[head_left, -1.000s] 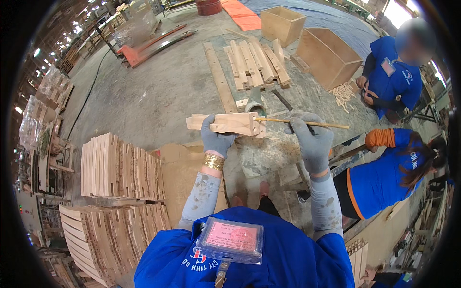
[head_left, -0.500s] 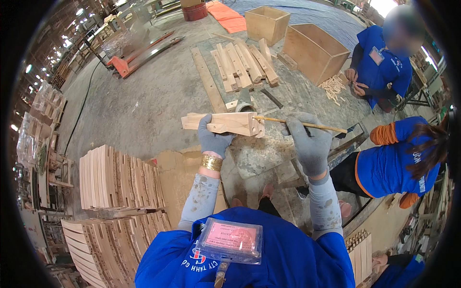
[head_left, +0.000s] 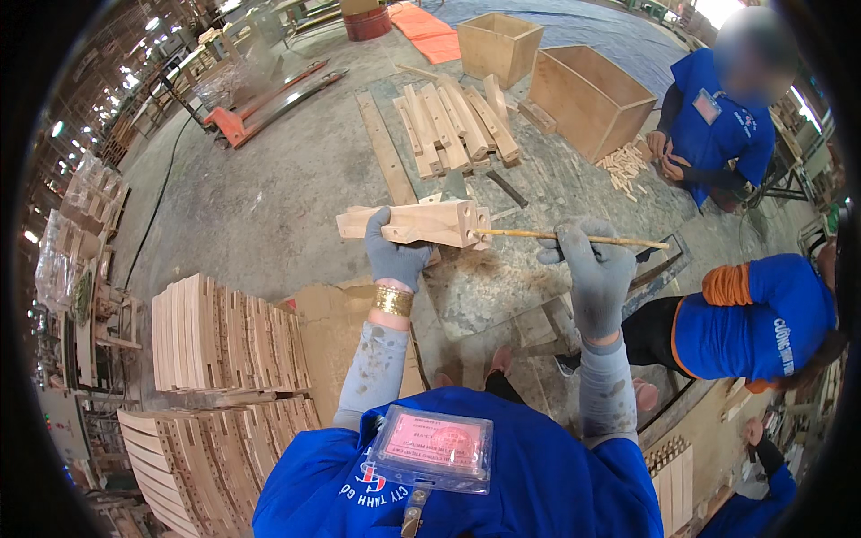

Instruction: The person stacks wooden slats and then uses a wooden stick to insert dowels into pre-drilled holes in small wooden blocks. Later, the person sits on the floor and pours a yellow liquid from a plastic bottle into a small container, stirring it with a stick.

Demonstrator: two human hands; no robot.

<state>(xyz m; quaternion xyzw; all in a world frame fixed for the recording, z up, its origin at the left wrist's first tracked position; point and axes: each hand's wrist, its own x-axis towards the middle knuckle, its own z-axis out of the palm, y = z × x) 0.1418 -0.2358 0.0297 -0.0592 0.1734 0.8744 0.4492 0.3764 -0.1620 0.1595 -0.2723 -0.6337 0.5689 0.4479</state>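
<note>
My left hand (head_left: 396, 255), in a grey glove, is wrapped round a pale wooden piece (head_left: 426, 222) with holes in its right end. A second wooden part shows just behind that end. My right hand (head_left: 595, 278), gloved too, pinches a thin wooden stick (head_left: 574, 238). Its left tip is at the holed end of the piece; I cannot tell whether it enters a hole. Beyond the piece, several similar wooden pieces (head_left: 457, 121) lie in a pile on the floor.
Stacked wooden parts (head_left: 229, 332) stand at my left. Two wooden boxes (head_left: 587, 99) and a heap of dowels (head_left: 623, 166) lie ahead right, beside a seated co-worker (head_left: 722, 125). Another co-worker (head_left: 753, 314) bends at right. An orange pallet jack (head_left: 238, 125) stands far left.
My right hand has moved a little to the right and down with the stick. The wooden piece has turned slightly in my left hand. The co-worker at right has bent lower.
</note>
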